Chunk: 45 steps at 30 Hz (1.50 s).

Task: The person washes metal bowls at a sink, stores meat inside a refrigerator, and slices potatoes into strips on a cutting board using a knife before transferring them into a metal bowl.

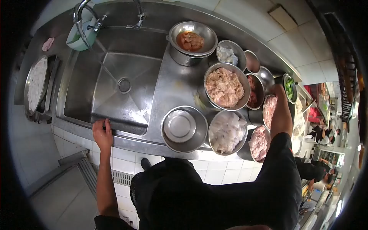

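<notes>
My left hand (102, 135) rests on the front rim of the steel sink (126, 71), fingers laid over the edge with nothing in them. On the right, my right arm reaches across the metal containers, and my right hand (277, 91) is at a shiny steel bowl (265, 78); its fingers are hard to make out. Close to it are a container of dark red meat (253, 92), a tub of pink meat (270, 109) and a pot of green vegetables (289, 88). A large bowl of pale minced meat (225, 87) stands left of these.
A bowl of pale, translucent pieces (228, 132) and an upturned-looking steel dish in a basin (179, 125) stand at the counter's front. Behind is a bowl of meat in orange liquid (190, 40). A faucet (78, 19) overhangs the sink. Other people work far right.
</notes>
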### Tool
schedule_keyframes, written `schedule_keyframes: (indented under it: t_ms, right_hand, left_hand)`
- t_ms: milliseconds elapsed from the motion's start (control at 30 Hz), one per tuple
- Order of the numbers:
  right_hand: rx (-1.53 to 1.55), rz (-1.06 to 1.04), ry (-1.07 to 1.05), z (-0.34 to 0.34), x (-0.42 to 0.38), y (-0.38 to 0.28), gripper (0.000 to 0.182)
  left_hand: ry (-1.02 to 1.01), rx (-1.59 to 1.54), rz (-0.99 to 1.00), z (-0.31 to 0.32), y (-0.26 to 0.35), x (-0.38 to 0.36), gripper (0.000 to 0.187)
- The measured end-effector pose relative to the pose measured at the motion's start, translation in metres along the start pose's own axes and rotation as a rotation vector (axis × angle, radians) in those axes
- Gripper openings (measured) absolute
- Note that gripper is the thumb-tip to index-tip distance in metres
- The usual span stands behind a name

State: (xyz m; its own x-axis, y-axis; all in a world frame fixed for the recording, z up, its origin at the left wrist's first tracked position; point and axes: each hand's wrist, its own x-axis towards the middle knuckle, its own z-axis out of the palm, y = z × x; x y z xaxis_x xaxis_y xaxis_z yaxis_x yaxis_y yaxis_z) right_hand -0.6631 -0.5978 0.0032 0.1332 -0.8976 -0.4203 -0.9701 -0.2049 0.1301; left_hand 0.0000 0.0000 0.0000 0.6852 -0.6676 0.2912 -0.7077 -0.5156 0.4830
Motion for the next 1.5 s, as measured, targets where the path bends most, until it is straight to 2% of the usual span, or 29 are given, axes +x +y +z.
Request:
schedule_keyframes:
  t_ms: [167,267,367,467,533,567,600,633,667,700,733,767,800,833,933,1033,1100,1200,1300,1500]
  right_hand:
    - [0.596,0.429,0.366,-0.012,-0.018,0.007,0.027]
    - [0.735,0.425,0.607,-0.057,-0.095,-0.057,0.028]
    - [0.298,0.354,0.737,-0.069,-0.101,-0.032,0.031]
    - [0.656,0.345,0.759,-0.073,-0.116,-0.007,0.033]
    - [0.85,0.316,0.773,-0.083,-0.135,-0.004,0.03]
    - [0.904,0.251,0.762,-0.087,-0.155,-0.014,0.026]
    - [0.963,0.189,0.747,-0.094,-0.185,-0.037,0.023]
    - [0.999,0.128,0.723,-0.099,-0.214,-0.059,0.022]
    - [1.166,0.122,0.711,-0.118,-0.262,-0.115,0.027]
    - [1.18,0.111,0.662,-0.121,-0.283,-0.132,0.029]
    - [1.198,0.097,0.608,-0.119,-0.299,-0.145,0.032]
    - [1.218,0.085,0.55,-0.116,-0.316,-0.163,0.036]
    - [1.24,0.095,0.558,-0.115,-0.335,-0.189,0.037]
    - [1.261,0.11,0.56,-0.11,-0.354,-0.215,0.038]
    - [1.231,0.036,0.423,-0.091,-0.396,-0.268,0.041]
    - [1.159,0.018,0.428,-0.073,-0.433,-0.314,0.037]
    - [1.007,0.043,0.428,-0.064,-0.445,-0.331,0.038]
    - [0.469,0.068,0.844,-0.051,-0.457,-0.354,0.043]
    - [0.368,-0.158,0.877,-0.06,-0.467,-0.376,0.044]
    - [0.365,-0.284,0.794,-0.049,-0.424,-0.36,0.043]
  left_hand:
    - [-0.033,0.006,0.009,-0.002,0.007,0.006,0.019]
    - [-0.008,0.034,0.039,0.0,0.005,0.001,0.019]
    - [0.01,-0.01,0.015,0.002,0.004,-0.001,0.019]
    - [-0.016,0.006,0.0,0.001,-0.001,-0.003,0.017]
    - [0.028,-0.129,0.03,0.002,-0.005,-0.002,0.016]
    - [0.049,-0.197,0.049,0.002,-0.006,0.004,0.016]
    - [-0.009,-0.29,-0.117,-0.005,0.01,0.009,0.017]
    - [-0.001,-0.409,-0.105,-0.006,0.028,0.017,0.019]
    - [0.0,-0.524,-0.098,-0.005,0.046,0.026,0.022]
    - [-0.119,-0.722,-0.108,-0.001,0.065,0.035,0.024]
    - [-0.285,-0.928,-0.141,-0.012,0.11,0.043,0.026]
    - [-0.401,-0.94,-0.033,-0.02,0.145,0.049,0.028]
    - [-0.519,-1.205,-0.028,-0.016,0.173,0.048,0.032]
    - [-0.703,-1.181,0.0,-0.026,0.2,0.048,0.035]
    - [-1.032,-1.358,-0.059,-0.04,0.25,0.039,0.047]
    - [-1.248,-1.382,-0.165,-0.047,0.259,0.038,0.031]
    - [-1.23,-1.304,-0.111,-0.048,0.254,0.037,0.024]
    - [-1.24,-1.249,-0.048,-0.05,0.255,0.037,0.019]
    - [-1.217,-1.2,0.051,-0.047,0.269,0.038,0.017]
    - [-1.11,-1.037,0.333,-0.03,0.312,0.043,0.018]
